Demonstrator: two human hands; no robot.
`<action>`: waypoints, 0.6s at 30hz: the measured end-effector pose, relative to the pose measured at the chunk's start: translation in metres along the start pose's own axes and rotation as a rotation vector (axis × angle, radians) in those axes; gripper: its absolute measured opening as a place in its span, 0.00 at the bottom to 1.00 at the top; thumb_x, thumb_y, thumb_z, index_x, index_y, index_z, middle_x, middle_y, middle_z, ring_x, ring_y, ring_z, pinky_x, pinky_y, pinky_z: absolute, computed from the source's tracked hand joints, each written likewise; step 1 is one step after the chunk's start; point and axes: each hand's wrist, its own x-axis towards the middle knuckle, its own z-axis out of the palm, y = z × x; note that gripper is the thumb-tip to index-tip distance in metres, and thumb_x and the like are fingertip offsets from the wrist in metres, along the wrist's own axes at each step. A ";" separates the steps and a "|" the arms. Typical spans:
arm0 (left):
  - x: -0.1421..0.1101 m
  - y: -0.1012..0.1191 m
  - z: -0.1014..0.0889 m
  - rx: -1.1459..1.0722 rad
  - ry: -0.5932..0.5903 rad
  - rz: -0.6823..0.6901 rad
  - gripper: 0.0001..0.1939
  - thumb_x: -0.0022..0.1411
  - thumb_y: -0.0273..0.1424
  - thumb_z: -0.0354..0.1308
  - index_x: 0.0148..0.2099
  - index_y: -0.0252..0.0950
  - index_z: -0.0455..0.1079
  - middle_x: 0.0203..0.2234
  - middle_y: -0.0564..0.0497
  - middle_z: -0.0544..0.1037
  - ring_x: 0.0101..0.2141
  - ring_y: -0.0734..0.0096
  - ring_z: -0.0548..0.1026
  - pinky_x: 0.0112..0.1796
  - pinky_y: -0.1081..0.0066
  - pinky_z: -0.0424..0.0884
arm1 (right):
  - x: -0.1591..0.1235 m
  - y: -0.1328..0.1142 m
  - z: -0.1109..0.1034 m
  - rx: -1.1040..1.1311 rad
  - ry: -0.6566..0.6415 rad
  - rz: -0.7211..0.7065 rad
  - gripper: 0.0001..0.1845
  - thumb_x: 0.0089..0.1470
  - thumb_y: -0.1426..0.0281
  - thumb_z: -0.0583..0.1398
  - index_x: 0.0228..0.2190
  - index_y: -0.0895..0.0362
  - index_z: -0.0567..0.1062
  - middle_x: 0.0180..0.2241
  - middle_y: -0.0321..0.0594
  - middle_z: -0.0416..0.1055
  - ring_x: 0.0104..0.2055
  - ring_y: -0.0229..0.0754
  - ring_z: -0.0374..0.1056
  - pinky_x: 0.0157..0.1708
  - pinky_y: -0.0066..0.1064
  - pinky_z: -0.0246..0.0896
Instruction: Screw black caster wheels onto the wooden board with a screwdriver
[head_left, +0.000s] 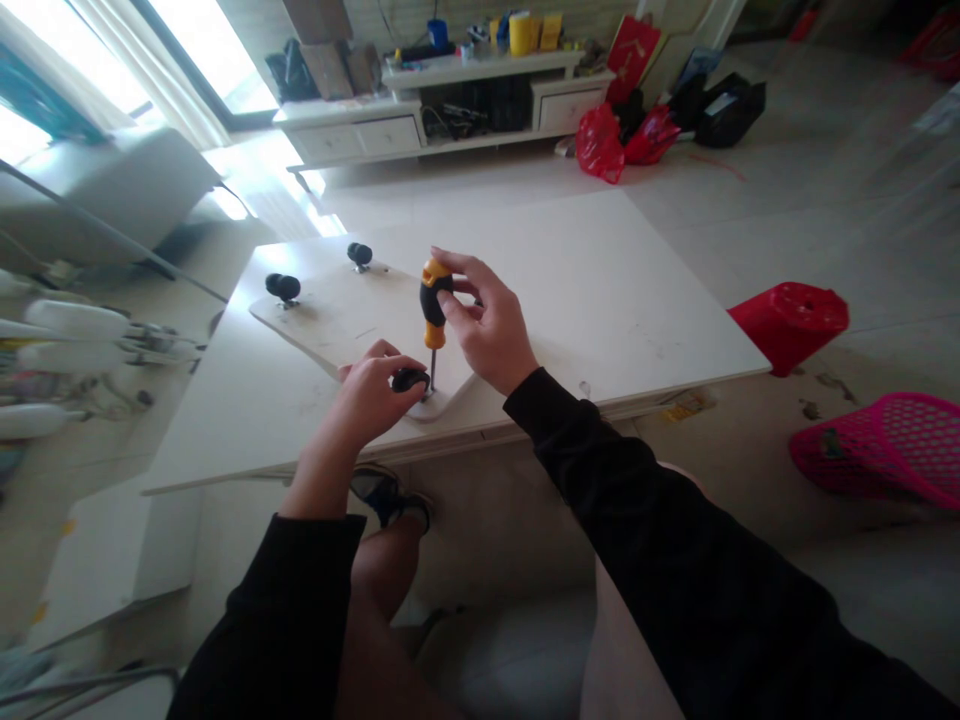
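A yellow and black screwdriver (436,305) stands nearly upright in my right hand (491,320), whose fingers are closed round its handle. Its tip meets the metal plate of a black caster wheel (409,380) at the near corner of a white board (337,320). My left hand (371,395) grips that caster wheel between thumb and fingers. Toward the board's far side, two more black casters, one at the left corner (283,288) and one further back (360,254), stick up from it. The screw under the tip is too small to make out.
The board lies on a white table (600,290). Right of the table are a red stool (795,320) and a pink basket (877,450). A white cabinet (360,138) with red bags (600,145) beside it stands at the back. White boxes (112,560) are at lower left.
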 end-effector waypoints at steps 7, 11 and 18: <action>0.000 0.001 -0.001 0.019 -0.028 -0.012 0.12 0.59 0.36 0.64 0.45 0.44 0.84 0.43 0.46 0.78 0.45 0.54 0.77 0.56 0.48 0.67 | 0.003 -0.002 -0.005 -0.108 0.062 -0.011 0.11 0.57 0.66 0.67 0.41 0.51 0.71 0.48 0.38 0.75 0.44 0.37 0.73 0.44 0.34 0.80; 0.000 0.002 -0.001 0.035 -0.046 -0.021 0.13 0.60 0.36 0.64 0.46 0.43 0.84 0.45 0.46 0.78 0.45 0.54 0.77 0.57 0.47 0.65 | 0.002 -0.005 -0.006 -0.009 0.010 -0.014 0.07 0.62 0.69 0.60 0.43 0.51 0.70 0.52 0.39 0.76 0.52 0.38 0.75 0.45 0.33 0.79; 0.000 0.001 0.000 0.033 -0.051 -0.026 0.13 0.61 0.37 0.64 0.46 0.43 0.83 0.46 0.45 0.77 0.46 0.53 0.76 0.57 0.45 0.64 | 0.003 -0.008 -0.004 -0.060 0.041 -0.009 0.11 0.59 0.66 0.65 0.42 0.50 0.70 0.44 0.35 0.75 0.41 0.35 0.74 0.42 0.30 0.78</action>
